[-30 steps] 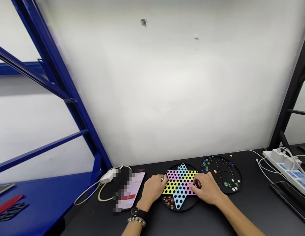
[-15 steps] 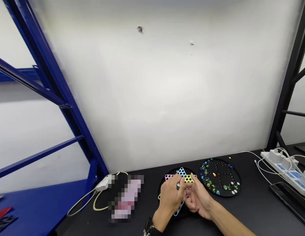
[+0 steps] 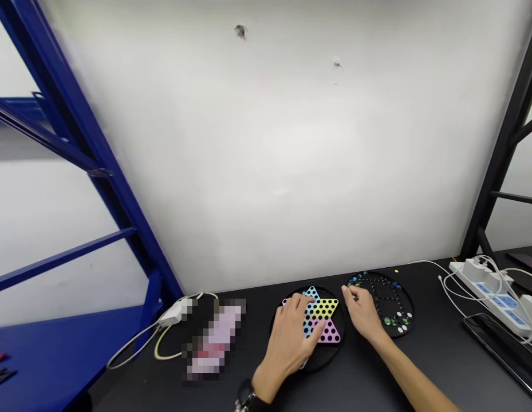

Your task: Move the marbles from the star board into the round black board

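Note:
A star-shaped Chinese checkers board (image 3: 328, 332), with pink, yellow and light blue sections full of round holes, rests in a round black tray (image 3: 330, 361). My left hand (image 3: 291, 335), a watch at its wrist, lies over the board's left side with fingers spread, hiding part of it. To the right is a second round black tray (image 3: 409, 297) with glass marbles (image 3: 387, 321) around its ring. My right hand (image 3: 362, 312) is at this tray's left edge, fingers curled and thumb against them. Whatever they may hold is hidden, and the hand covers marbles on that side.
A white power strip (image 3: 493, 297) with plugs and cables lies at right, beside a black phone-like slab (image 3: 504, 349). On the left are a pixelated pinkish packet (image 3: 216, 340), a white adapter with cord (image 3: 173, 313) and a blue metal frame (image 3: 119, 189). A white wall stands behind.
My hands were together above the star board and have parted. The right one moved right to the marble tray; the left one opened flat over the board. The view has shifted slightly.

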`<state>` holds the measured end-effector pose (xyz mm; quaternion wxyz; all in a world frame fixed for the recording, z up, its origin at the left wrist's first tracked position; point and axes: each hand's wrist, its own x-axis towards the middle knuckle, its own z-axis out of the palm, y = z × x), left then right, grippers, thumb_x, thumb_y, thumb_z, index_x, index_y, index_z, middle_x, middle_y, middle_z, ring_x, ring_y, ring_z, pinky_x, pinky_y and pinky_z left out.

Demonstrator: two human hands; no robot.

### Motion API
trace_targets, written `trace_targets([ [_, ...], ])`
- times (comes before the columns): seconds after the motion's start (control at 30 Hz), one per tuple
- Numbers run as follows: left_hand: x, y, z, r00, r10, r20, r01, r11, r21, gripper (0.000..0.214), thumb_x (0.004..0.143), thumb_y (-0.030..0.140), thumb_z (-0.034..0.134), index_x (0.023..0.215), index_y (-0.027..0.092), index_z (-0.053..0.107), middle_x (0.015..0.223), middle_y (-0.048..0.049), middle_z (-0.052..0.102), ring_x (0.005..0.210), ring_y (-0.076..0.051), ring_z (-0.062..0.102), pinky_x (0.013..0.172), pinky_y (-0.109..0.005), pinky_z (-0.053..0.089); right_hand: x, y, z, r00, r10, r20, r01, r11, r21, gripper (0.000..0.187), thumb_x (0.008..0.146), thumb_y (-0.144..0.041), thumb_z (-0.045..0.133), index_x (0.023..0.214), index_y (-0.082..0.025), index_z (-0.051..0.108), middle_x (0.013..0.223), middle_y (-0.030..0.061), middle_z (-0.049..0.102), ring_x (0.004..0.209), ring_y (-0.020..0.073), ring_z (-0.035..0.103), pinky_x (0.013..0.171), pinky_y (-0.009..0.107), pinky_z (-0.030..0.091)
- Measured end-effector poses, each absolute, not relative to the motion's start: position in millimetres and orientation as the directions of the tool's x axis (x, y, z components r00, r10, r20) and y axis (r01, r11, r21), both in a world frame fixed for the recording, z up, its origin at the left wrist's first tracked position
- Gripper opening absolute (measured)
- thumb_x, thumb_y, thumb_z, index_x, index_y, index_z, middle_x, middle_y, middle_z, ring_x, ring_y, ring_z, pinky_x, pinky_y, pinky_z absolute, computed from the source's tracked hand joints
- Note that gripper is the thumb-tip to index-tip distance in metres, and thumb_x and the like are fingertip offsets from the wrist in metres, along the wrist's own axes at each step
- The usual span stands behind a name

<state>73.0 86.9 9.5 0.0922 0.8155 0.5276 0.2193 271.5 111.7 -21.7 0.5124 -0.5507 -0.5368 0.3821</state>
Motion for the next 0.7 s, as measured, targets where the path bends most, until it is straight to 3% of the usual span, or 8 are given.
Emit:
trace_targets([
  [0.07,57.8,94.9,4.0,0.309,0.938,0.159,0.878,-0.346,0.332,0.049,0.086,0.058,0.050,0.122,0.026,0.058,0.125,-0.0100,0.058,0.114,-0.030,0.052,0.097,-0.044,0.039,296.0,119.1,-24.3,0.185,0.947,0.264,0.648,0.084,-0.757,0.043,0.094,-0.047,0.044,0.060,-0.021,0.042,0.057,0.0004,0.051,0.054,0.0136,0.047,0.053,0.026,0.028],
  [0.1,50.8,98.4,0.3,0.310,0.946,0.100,0.891,-0.325,0.317,0.058,0.081,0.063,0.055,0.125,0.026,0.057,0.129,-0.0102,0.056,0.118,-0.032,0.050,0.099,-0.045,0.037,306.5,122.0,-27.1,0.177,0.950,0.259,0.771,0.030,-0.636,0.041,0.096,-0.043,0.040,0.062,-0.021,0.046,0.062,0.0020,0.055,0.058,0.0149,0.051,0.055,0.026,0.029],
  [0.2,36.3,105.3,-9.6,0.344,0.939,0.017,0.889,-0.332,0.316,0.078,0.070,0.070,0.063,0.136,0.030,0.051,0.143,-0.0095,0.049,0.130,-0.035,0.043,0.107,-0.047,0.032,324.4,127.5,-37.7,0.150,0.965,0.216,0.920,-0.057,-0.387,0.033,0.097,-0.032,0.038,0.072,-0.021,0.056,0.080,0.0061,0.063,0.069,0.0182,0.059,0.060,0.028,0.033],
  [0.3,33.1,107.8,-11.9,0.371,0.928,-0.031,0.877,-0.339,0.341,0.081,0.071,0.068,0.064,0.141,0.031,0.047,0.151,-0.0081,0.043,0.138,-0.034,0.036,0.112,-0.048,0.028,323.3,128.3,-43.4,0.136,0.953,0.270,0.962,-0.062,-0.265,0.027,0.096,-0.033,0.042,0.086,-0.020,0.063,0.095,0.0107,0.064,0.092,0.0257,0.060,0.073,0.034,0.039],
  [0.4,34.8,109.7,-9.1,0.387,0.918,-0.084,0.873,-0.336,0.353,0.083,0.072,0.066,0.065,0.144,0.030,0.045,0.156,-0.0074,0.038,0.144,-0.032,0.031,0.118,-0.051,0.021,311.1,123.3,-40.2,0.105,0.935,0.338,0.963,-0.012,-0.268,0.032,0.096,-0.043,0.042,0.106,-0.022,0.064,0.109,0.0130,0.063,0.106,0.0301,0.054,0.086,0.042,0.039],
  [0.5,34.2,112.1,-7.2,0.399,0.911,-0.109,0.869,-0.337,0.362,0.081,0.073,0.064,0.066,0.145,0.032,0.044,0.157,-0.0058,0.036,0.146,-0.031,0.028,0.120,-0.055,0.013,293.2,112.0,-34.0,-0.100,0.941,0.325,0.902,0.223,-0.368,0.039,0.096,-0.047,0.043,0.124,-0.026,0.059,0.128,0.0109,0.058,0.119,0.0284,0.048,0.097,0.044,0.036],
  [0.6,28.6,115.0,-8.4,0.395,0.911,-0.117,0.867,-0.327,0.377,0.078,0.075,0.059,0.066,0.145,0.034,0.043,0.158,-0.0039,0.035,0.147,-0.029,0.026,0.120,-0.058,0.010,274.0,98.6,-30.4,-0.351,0.903,0.249,0.795,0.427,-0.430,0.040,0.093,-0.048,0.049,0.127,-0.029,0.058,0.139,0.0066,0.053,0.129,0.0267,0.041,0.105,0.044,0.031],
  [0.7,18.7,119.2,-11.5,0.319,0.946,-0.051,0.892,-0.282,0.354,0.074,0.076,0.054,0.066,0.144,0.035,0.043,0.157,-0.0032,0.036,0.147,-0.029,0.025,0.119,-0.057,0.012,259.1,88.0,-27.4,-0.406,0.889,0.212,0.780,0.458,-0.427,0.039,0.091,-0.050,0.052,0.123,-0.030,0.061,0.135,0.0059,0.056,0.124,0.0271,0.044,0.106,0.047,0.030],
])
